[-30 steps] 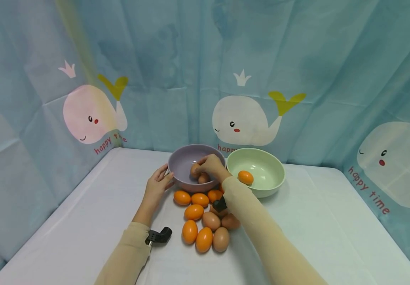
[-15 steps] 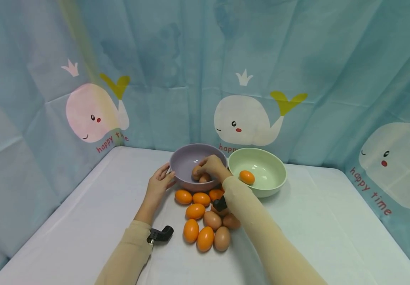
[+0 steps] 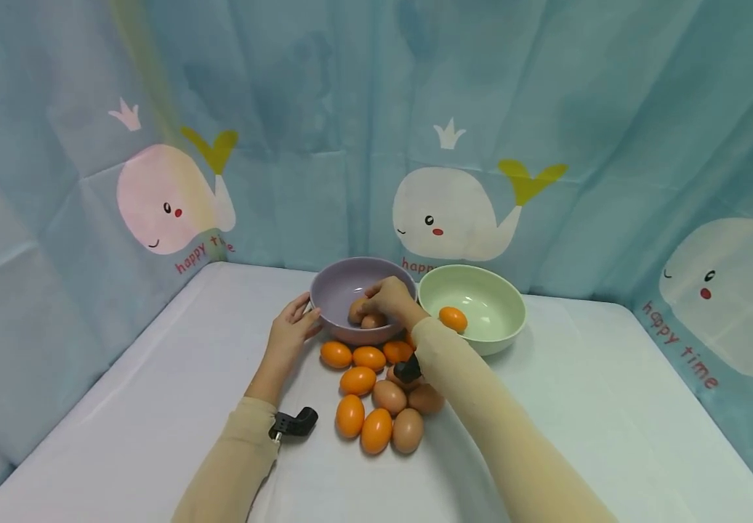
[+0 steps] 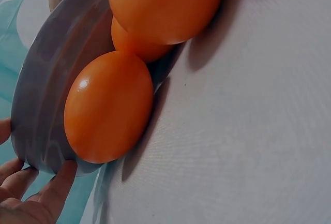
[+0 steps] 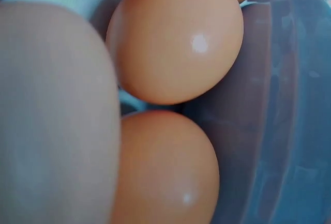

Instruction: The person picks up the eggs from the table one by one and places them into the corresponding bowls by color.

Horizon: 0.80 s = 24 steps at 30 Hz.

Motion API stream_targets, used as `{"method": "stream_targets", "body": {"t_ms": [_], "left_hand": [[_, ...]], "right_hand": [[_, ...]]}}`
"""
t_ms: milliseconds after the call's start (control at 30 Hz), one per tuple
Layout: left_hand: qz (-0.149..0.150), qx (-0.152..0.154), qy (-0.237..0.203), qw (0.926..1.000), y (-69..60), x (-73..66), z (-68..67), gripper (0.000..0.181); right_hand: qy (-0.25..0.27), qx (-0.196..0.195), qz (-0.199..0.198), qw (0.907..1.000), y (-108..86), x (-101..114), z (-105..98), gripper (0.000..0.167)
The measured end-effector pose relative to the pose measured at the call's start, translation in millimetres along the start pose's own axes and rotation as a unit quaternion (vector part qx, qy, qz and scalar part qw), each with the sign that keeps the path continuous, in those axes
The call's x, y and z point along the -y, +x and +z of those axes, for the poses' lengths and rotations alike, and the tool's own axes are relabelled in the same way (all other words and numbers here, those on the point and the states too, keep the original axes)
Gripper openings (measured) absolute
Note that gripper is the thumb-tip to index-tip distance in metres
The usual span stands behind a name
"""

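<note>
My right hand [image 3: 392, 299] reaches into the purple bowl [image 3: 337, 280], its fingers curled at a brown egg [image 3: 355, 311]. A second brown egg [image 3: 373, 321] lies beside it under the hand. The fingertips are partly hidden, but they seem to pinch the first egg. With fingers extended, my left hand [image 3: 288, 330] touches the bowl's left side; in the left wrist view its fingers [image 4: 59, 185] meet the outer wall. Orange eggs [image 4: 109, 107] lie close to that wall. In the right wrist view, orange-looking eggs [image 5: 178, 40] stand near the bowl, beside a large blurred pale egg-like shape [image 5: 54, 115].
A green bowl [image 3: 497, 309] holding one orange egg [image 3: 453, 319] stands right of the purple bowl. In front, several orange eggs [image 3: 350, 416] and several brown eggs [image 3: 408, 431] lie on the white tablecloth [image 3: 154, 392]. A blue whale-print curtain [image 3: 298, 196] hangs behind.
Relative to the bowl, my right hand has edged slightly right and the first brown egg slightly left. The left hand stays at the bowl's side. The head view has shifted a little.
</note>
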<state>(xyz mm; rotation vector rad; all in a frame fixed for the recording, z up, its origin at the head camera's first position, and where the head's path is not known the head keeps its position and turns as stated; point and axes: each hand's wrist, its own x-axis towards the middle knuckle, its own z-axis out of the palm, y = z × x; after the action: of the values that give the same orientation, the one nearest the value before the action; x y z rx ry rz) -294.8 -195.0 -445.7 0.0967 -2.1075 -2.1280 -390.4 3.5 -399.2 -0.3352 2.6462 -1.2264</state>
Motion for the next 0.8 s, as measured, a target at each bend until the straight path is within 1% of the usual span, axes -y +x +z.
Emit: {"method": "stream_targets", "body": {"t_ms": [67,167,267,333,400,567,667,800], "left_hand": [[0.002,0.0,0.003,1.0,0.3,-1.1,0.1,0.057],[0.004,0.002,0.002,1.0,0.3,-2.0,-0.2,0.058],[0.0,0.007,-0.001,1.0,-0.2,-0.5,0.5,0.061],[-0.003,0.007,-0.001,1.0,-0.4,0.4,0.4,0.061],[-0.006,0.005,-0.004,1.0,-0.4,0.9,0.1,0.061],[-0.01,0.009,-0.008,0.9999,-0.2,2.0,0.2,0.061],[-0.009,0.01,-0.002,0.9999,1.3,2.9,-0.1,0.061],[-0.009,0.008,0.0,0.9999,3.3,3.4,-0.8,0.061]], "right_hand": [[0.02,-0.012,-0.01,0.9997,-1.1,1.1,-1.7,0.034],[0.045,-0.025,-0.034,0.9981,-6.0,3.0,-6.7,0.036],[0.064,-0.023,-0.052,0.9964,-17.3,2.3,-16.9,0.039],[0.079,-0.012,-0.058,0.9951,-27.6,0.6,-24.6,0.041],[0.101,0.003,-0.056,0.9934,-40.4,-1.5,-32.0,0.043],[0.155,0.028,-0.055,0.9861,-80.9,-11.4,-48.1,0.041],[0.173,0.034,-0.063,0.9824,-102.1,-19.0,-56.9,0.041],[0.185,0.039,-0.07,0.9795,-122.8,-30.1,-66.1,0.046]]}}
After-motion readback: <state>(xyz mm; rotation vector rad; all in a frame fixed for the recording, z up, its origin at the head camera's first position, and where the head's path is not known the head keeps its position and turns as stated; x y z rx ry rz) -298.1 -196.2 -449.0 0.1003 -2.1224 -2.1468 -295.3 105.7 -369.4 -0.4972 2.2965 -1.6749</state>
